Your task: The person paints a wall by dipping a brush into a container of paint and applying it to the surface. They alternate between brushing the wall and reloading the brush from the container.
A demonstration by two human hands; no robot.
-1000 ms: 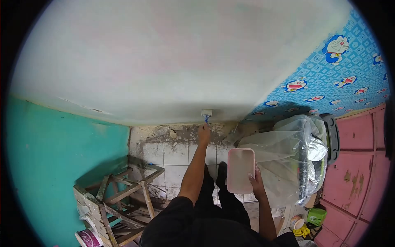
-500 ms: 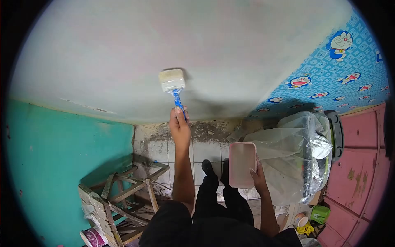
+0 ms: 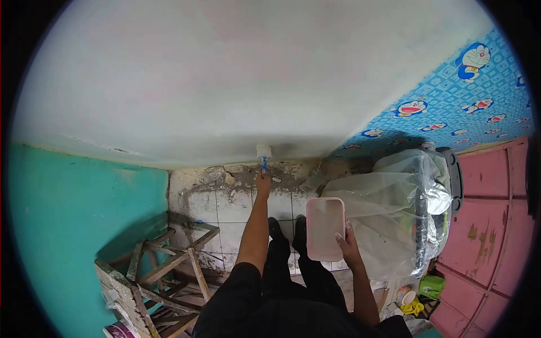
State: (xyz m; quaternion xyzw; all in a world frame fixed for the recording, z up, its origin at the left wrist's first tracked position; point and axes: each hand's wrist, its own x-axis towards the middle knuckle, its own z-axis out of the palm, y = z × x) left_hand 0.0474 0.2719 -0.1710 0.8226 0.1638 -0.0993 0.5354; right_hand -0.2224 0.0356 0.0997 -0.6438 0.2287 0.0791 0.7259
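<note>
My left hand [image 3: 263,183] is wrapped round the blue handle of a paintbrush [image 3: 264,152] and reaches well forward. The brush's pale, wide head overlaps the bottom part of the whitish wall [image 3: 225,73], just above the dirty strip along its foot. Close to my body on the right, my right hand [image 3: 349,248] grips the side of a pink-rimmed rectangular plastic container [image 3: 326,230], thumb over the edge. The container's inside looks pale.
A wooden trestle [image 3: 163,270] stands on the left by the green wall [image 3: 56,225]. At right are plastic-sheeted items [image 3: 377,225], pink doors [image 3: 479,225], a green container [image 3: 431,286] and blue cartoon wallpaper [image 3: 445,107]. White floor tiles [image 3: 234,205] lie below.
My left hand has carried the paintbrush down the wall, from its middle to near its foot, and slightly right. My right hand still holds the container; the view has shifted slightly.
</note>
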